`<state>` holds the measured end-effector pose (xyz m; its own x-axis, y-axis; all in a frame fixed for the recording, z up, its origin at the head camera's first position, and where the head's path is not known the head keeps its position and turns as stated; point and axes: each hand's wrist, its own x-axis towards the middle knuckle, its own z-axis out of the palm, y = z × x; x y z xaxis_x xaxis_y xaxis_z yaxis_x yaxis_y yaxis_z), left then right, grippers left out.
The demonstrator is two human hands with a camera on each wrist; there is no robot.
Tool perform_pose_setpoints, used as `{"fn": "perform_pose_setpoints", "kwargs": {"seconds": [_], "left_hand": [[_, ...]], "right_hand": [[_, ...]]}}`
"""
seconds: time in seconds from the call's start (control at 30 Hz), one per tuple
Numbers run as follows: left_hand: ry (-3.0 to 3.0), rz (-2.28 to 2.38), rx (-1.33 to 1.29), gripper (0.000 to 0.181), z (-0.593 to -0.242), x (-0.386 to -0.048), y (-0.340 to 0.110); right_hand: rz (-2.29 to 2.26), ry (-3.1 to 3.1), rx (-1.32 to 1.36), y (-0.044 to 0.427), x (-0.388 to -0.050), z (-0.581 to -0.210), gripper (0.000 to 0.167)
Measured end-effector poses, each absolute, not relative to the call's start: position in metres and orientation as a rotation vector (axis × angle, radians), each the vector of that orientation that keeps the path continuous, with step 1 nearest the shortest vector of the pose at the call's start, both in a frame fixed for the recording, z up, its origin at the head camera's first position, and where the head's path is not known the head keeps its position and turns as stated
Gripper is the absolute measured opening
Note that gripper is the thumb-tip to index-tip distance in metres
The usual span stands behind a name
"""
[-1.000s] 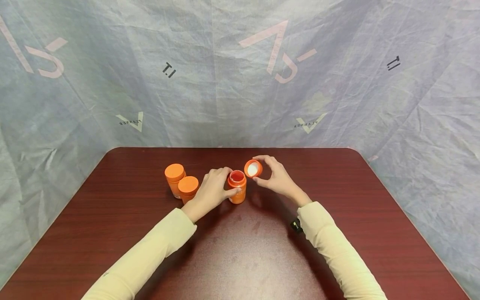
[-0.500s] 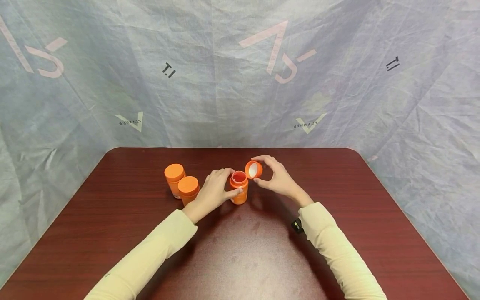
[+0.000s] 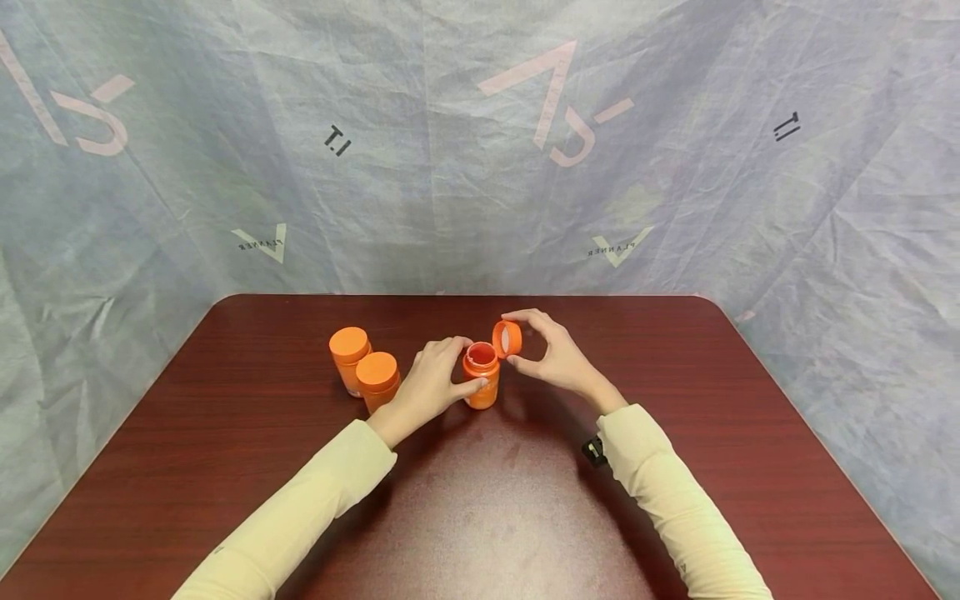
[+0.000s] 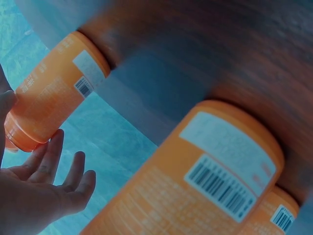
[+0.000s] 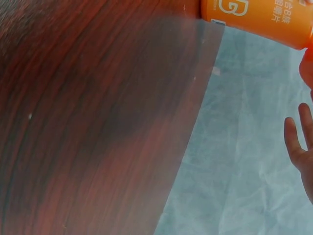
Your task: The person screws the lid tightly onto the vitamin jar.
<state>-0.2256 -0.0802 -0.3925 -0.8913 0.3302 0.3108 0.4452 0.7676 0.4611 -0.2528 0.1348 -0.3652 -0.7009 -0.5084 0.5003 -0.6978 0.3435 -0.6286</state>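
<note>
An uncapped orange bottle [image 3: 482, 385] stands upright on the table, its round mouth facing up. My left hand [image 3: 427, 385] grips it near the neck between thumb and fingers; the left wrist view shows this hand [image 4: 41, 191] at the neck end of the bottle [image 4: 58, 93]. Just right of the mouth, my right hand [image 3: 553, 357] pinches the orange screw cap [image 3: 507, 339] by its edge, tipped on its side with the pale inside facing left. Part of the right hand [image 5: 305, 142] shows at the edge of the right wrist view, below the bottle [image 5: 264, 19].
Two capped orange bottles stand left of my left hand: one farther back [image 3: 349, 358] and a nearer one [image 3: 377, 379], partly behind the wrist. The dark red-brown table [image 3: 262, 467] ends at a grey cloth backdrop [image 3: 420, 208]. A small black device [image 3: 593, 451] shows beside the right cuff.
The open bottle and my left hand have shifted slightly right. The cap has turned more edge-on in my right hand, which is nearly still. The two capped bottles stay put.
</note>
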Motion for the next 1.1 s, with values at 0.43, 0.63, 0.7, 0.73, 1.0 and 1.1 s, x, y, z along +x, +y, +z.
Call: {"fn": "perform_pose_setpoints", "kwargs": {"seconds": [0.43,0.63,0.7,0.73,1.0,1.1], "left_hand": [[-2.751,-0.807,-0.626,0.052,-0.394,-0.225,-0.079],[-2.762,-0.837,-0.623,0.053,-0.396,-0.223,-0.080],[-2.778,-0.847,-0.612,0.054,-0.397,-0.223,-0.080],[-2.783,-0.849,-0.609,0.054,-0.397,-0.222,-0.081],[-2.805,-0.870,-0.588,0.056,-0.402,-0.223,-0.082],[-2.805,-0.877,-0.583,0.056,-0.404,-0.223,-0.082]], "right_hand": [[1.293,-2.438,1.051,0.136,-0.247,-0.358,0.055],[1.316,-2.415,1.069,0.134,-0.245,-0.356,0.052],[1.319,-2.413,1.073,0.133,-0.245,-0.356,0.051],[1.316,-2.414,1.072,0.133,-0.245,-0.357,0.051],[1.283,-2.402,1.097,0.132,-0.245,-0.357,0.050],[1.277,-2.397,1.115,0.131,-0.245,-0.356,0.050]]}}
